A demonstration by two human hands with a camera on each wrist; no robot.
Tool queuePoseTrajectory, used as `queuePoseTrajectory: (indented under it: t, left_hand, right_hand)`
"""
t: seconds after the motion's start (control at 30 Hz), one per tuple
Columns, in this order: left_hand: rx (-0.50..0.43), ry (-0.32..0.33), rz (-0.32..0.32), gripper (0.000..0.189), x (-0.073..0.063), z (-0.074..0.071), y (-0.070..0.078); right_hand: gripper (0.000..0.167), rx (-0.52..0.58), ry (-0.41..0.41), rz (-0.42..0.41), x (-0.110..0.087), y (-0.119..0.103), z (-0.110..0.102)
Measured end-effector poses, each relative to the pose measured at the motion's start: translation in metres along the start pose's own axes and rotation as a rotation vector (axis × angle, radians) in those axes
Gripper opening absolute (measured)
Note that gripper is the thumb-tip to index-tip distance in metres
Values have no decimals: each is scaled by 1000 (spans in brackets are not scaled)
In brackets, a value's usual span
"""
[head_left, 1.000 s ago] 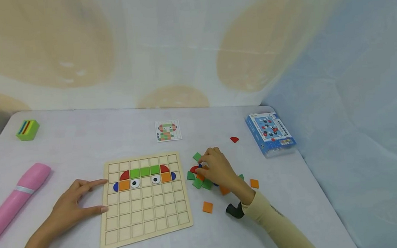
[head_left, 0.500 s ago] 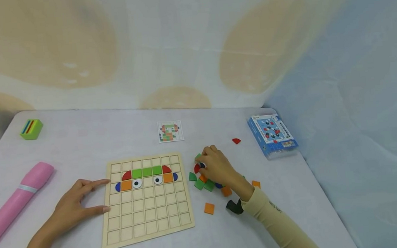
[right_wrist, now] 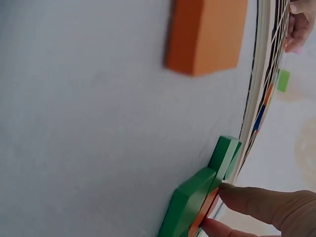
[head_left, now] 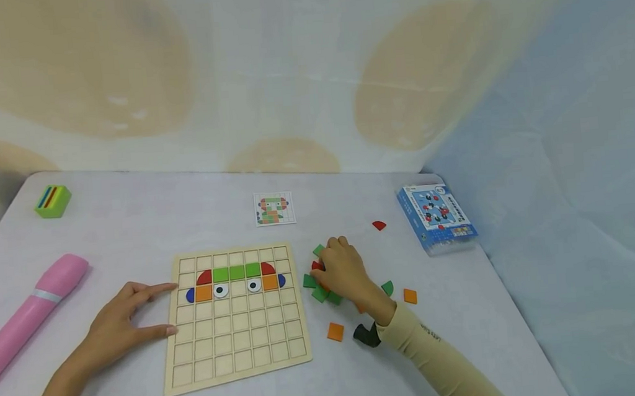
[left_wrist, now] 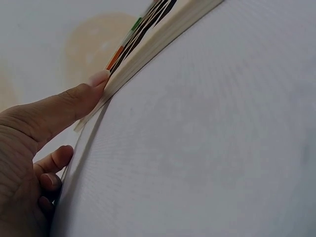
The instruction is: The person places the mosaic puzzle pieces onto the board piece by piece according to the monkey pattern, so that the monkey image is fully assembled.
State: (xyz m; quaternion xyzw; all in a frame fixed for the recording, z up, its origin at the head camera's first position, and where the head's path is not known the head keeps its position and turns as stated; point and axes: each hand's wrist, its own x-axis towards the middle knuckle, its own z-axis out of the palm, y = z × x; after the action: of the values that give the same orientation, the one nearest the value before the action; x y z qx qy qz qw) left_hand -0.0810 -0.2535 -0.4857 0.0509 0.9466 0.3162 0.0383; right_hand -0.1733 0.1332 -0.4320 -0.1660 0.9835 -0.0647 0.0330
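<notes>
My left hand (head_left: 116,329) rests at the left edge of the wooden grid board (head_left: 236,378), thumb and index finger stretched out and touching it. In the left wrist view, the thumb (left_wrist: 74,101) lies against the board's rim. On the board sit red, green, orange and blue pieces and two eye discs (head_left: 221,290). My right hand (head_left: 345,270) is bent down over the pile of loose pieces right of the board. In the right wrist view, its thumb and a finger touch the pile by an orange piece (right_wrist: 203,213) and green tiles (right_wrist: 190,200); whether they pinch one is unclear.
A printed pattern card (head_left: 275,209) lies behind the board. A blue box (head_left: 436,216) stands at back right, a green block (head_left: 53,201) at back left. A pink roll (head_left: 30,311) lies left. Loose orange tiles (head_left: 335,331) and a black curved object (head_left: 366,336) lie near my right forearm.
My right hand has shifted slightly over the pile, now covering the blue piece that showed beside its fingers. The left hand stays at the board's edge. The whole view has drifted a little.
</notes>
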Motion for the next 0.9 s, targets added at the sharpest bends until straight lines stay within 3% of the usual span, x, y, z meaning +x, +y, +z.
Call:
queuePoseTrajectory:
  t: [0.17,0.3,0.5,0.9]
  left_hand:
    - [-1,4,8,84,0,-1,0]
    - [-7,11,21,84,0,-2,1]
    - [0,23,27,83,-3,-4,0]
    - [-17,28,30,80,-1,-1,0]
  right_hand:
    - [24,73,7,24,1,-1,2]
    - [23,65,37,9,2,-3,1]
    - [23,74,111,-95,0,-20,-6]
    - [20,64,90,-302,-2,-77,0]
